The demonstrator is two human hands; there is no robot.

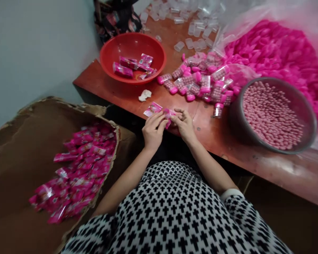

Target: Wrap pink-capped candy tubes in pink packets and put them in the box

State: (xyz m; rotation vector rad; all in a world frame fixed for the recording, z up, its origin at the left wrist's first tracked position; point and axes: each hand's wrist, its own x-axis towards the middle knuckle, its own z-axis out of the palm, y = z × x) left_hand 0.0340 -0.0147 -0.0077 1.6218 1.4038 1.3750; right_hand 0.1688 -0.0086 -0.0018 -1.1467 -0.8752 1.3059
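My left hand (153, 130) and my right hand (184, 124) meet at the near edge of the red-brown table (217, 135). Both pinch a small pink packet (168, 115) between their fingertips, partly hidden by the fingers. A flat pink and white wrapper (153, 108) sticks out just left of my left fingers. Close behind lies a heap of small clear vials with pink caps (201, 81), filled with pink candies.
A red bowl (113, 49) with a few pink packets sits at the table's far left. A grey bowl (302, 106) of pink candies stands at right, pink caps (275, 49) piled behind it. Empty clear vials (190, 21) lie at the back. A cardboard box (29, 134) of finished packets lies at lower left.
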